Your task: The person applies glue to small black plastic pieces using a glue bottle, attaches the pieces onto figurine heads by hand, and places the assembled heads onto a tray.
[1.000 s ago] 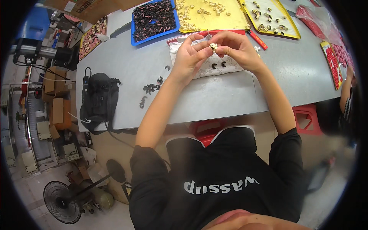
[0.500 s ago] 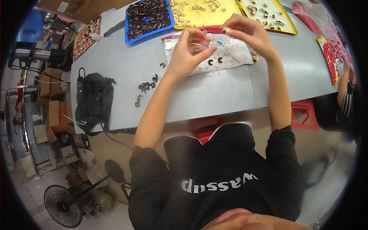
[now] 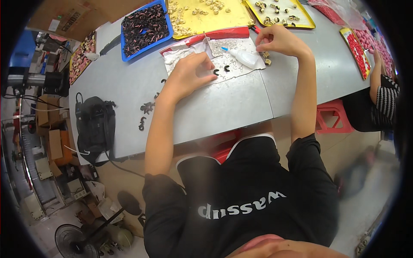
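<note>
My left hand [image 3: 191, 73] is low over the white paper-covered board [image 3: 234, 76], thumb and forefinger apart beside a small black C-shaped piece [image 3: 216, 72]. A second black C-shaped piece [image 3: 227, 68] lies just to its right. My right hand [image 3: 282, 41] is raised at the board's right edge with its fingers curled toward the thumb; whatever may be between the fingertips is hidden. Between the hands, a white squeeze bottle with a blue tip [image 3: 245, 57] lies on its side. Small cream-and-black pieces [image 3: 266, 58] sit below my right fingers.
Along the back are a blue tray [image 3: 169, 32] of dark curved pieces, a yellow tray [image 3: 206, 22] of cream pieces and another yellow-rimmed tray [image 3: 313, 21]. Loose black pieces [image 3: 147, 107] and a black bag [image 3: 95, 129] lie at left. Another person's arm [image 3: 377, 75] is at far right.
The view has shifted, moving the table leftward in the picture. My left hand has come down to the black piece. My right hand has moved right, away from the board's middle, uncovering the bottle.
</note>
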A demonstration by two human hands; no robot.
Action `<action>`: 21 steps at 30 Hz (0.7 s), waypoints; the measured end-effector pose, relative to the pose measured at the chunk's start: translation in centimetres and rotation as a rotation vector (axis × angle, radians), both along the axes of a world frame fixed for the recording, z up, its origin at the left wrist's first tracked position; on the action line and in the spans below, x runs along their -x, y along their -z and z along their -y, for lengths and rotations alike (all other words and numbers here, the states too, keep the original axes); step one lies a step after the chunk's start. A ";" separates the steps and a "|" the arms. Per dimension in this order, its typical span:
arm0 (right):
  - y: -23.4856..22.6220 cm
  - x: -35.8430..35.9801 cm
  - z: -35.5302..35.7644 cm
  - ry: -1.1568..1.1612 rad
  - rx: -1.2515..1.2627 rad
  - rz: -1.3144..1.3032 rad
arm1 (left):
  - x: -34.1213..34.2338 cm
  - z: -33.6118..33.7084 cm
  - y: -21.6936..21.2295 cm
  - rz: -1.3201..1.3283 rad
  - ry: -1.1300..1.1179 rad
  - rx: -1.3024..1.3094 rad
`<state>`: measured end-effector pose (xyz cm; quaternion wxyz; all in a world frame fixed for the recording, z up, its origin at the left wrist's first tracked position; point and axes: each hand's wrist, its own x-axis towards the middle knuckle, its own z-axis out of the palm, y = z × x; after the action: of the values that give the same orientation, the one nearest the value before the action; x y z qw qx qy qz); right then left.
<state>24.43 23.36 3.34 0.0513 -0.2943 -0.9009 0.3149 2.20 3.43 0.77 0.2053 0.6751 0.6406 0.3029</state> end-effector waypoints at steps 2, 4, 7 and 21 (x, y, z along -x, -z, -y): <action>0.0 0.4 0.1 0.044 -0.032 -0.094 | -0.1 -0.2 0.4 0.014 0.021 -0.037; 1.3 1.7 -0.3 0.064 -0.135 -0.300 | 0.0 -0.2 0.7 0.034 0.015 -0.032; 1.7 3.7 -0.8 0.120 -0.219 -0.439 | -0.2 -0.6 0.8 0.057 0.030 -0.055; 6.0 11.5 -5.3 0.333 -0.429 -0.383 | -0.5 0.0 1.6 0.071 0.015 -0.187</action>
<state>12.91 28.63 -2.61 0.3314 -0.3556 -0.8601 0.1549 2.73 3.43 -0.88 0.1660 0.6849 0.5968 0.3836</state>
